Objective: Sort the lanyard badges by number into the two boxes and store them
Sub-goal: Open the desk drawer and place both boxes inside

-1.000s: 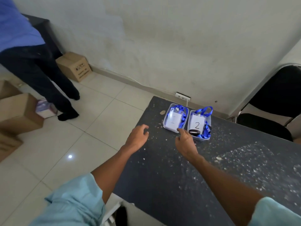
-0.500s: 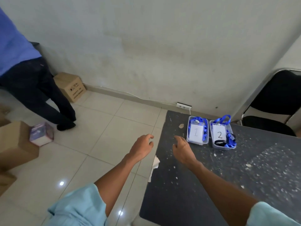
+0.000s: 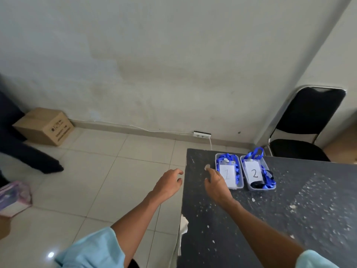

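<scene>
**Head view: both hands near the two badge boxes on the dark table [image 3: 270,219].**
The left hand [image 3: 168,183] hangs over the floor off the table's left edge, fingers loosely curled and empty. The right hand [image 3: 217,185], fingers relaxed and holding nothing, is just beside the left box [image 3: 236,187]; whether they touch cannot be told. That box holds badge 1 [image 3: 228,174], and the right box [image 3: 260,188], touching it, holds badge 2 [image 3: 254,173].

Soft, even light — shadows are faint, and the pale wall [image 3: 173,64] looks flat and dull. One small white glare spot sits on the glossy floor tiles [image 3: 92,186]. The wide lens tilts the chair [image 3: 309,120] at the right edge. The pink packet [image 3: 13,198] at the left edge is smeared, while the numbers in the boxes [image 3: 237,187] are sharp.
</scene>
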